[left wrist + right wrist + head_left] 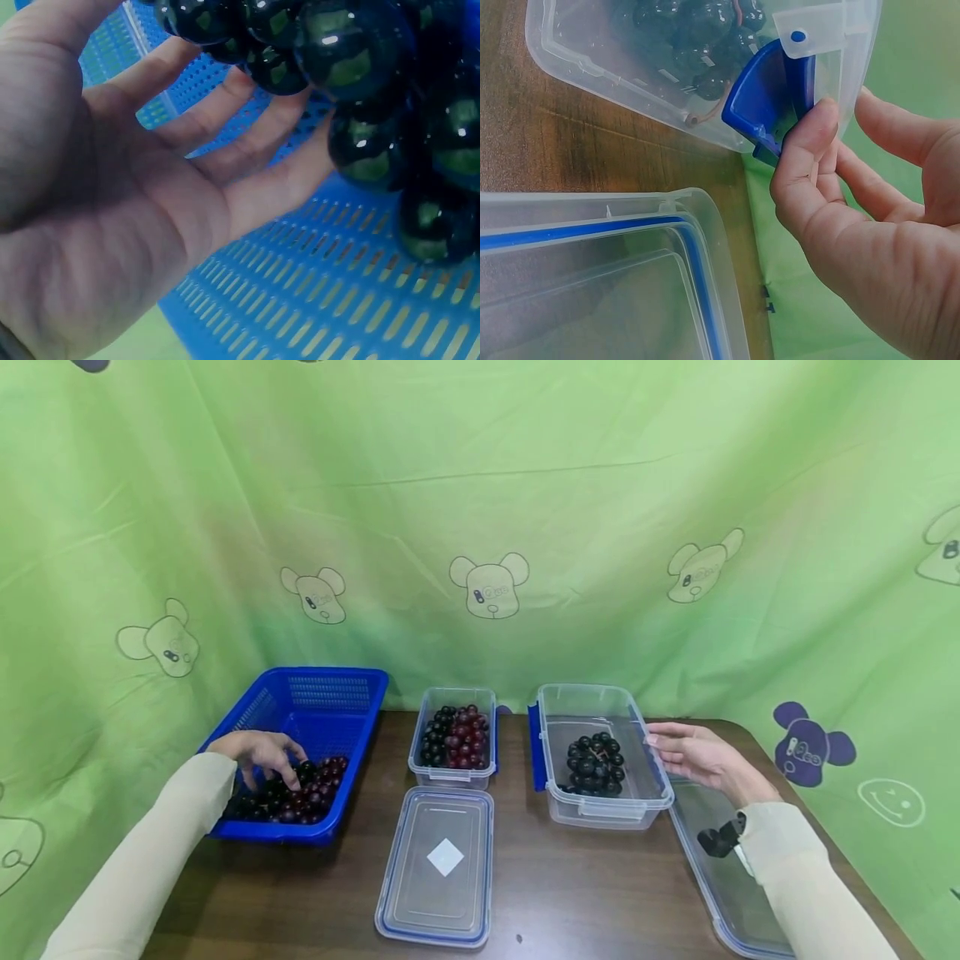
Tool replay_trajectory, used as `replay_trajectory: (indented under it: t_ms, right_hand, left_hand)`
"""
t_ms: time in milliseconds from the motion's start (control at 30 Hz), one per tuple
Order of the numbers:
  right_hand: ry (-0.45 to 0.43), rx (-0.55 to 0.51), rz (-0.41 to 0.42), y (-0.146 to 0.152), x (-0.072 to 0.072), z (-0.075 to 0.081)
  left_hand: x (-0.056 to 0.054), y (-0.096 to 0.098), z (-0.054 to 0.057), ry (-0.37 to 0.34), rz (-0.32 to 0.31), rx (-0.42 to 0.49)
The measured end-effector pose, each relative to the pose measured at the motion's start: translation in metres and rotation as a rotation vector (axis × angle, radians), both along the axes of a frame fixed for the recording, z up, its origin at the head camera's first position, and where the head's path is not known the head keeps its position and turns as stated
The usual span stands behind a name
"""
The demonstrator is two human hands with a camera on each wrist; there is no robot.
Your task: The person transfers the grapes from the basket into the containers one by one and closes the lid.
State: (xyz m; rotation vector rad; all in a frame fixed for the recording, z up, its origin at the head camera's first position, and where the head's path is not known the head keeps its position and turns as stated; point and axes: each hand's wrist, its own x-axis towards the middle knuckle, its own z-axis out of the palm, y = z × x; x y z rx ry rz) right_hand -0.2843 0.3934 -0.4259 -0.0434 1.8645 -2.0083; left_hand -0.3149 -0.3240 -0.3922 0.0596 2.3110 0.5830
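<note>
My left hand (266,758) reaches down into a blue plastic basket (322,714), its fingers curved round a bunch of black grapes (360,142). Dark red grapes (322,789) lie beside that bunch in the basket. In the left wrist view the fingertips pass behind the black grapes. On the right, my right hand (697,758) holds the side of a large clear container (600,817), thumb at its wall and fingers at a hanging blue latch (761,105). Inside this container sits another bunch of black grapes (595,764).
A smaller clear container (453,777) with black and red grapes stands between basket and large container. Its size of lid (420,893) lies in front, bearing a white square. A larger clear lid (731,881) lies under the right forearm. A green curtain (487,485) hangs behind the table.
</note>
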Motion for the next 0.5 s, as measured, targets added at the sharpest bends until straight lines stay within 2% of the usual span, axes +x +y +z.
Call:
replay_trajectory:
  t_ms: [300, 500]
  right_hand:
    - [0.006, 0.022, -0.009, -0.002, 0.0, -0.001]
    - [0.004, 0.027, -0.014, -0.001, 0.001, 0.0]
  left_hand:
    - [-0.001, -0.005, -0.013, 0.029, -0.002, 0.049]
    - [-0.004, -0.005, -0.014, 0.05, -0.016, 0.064]
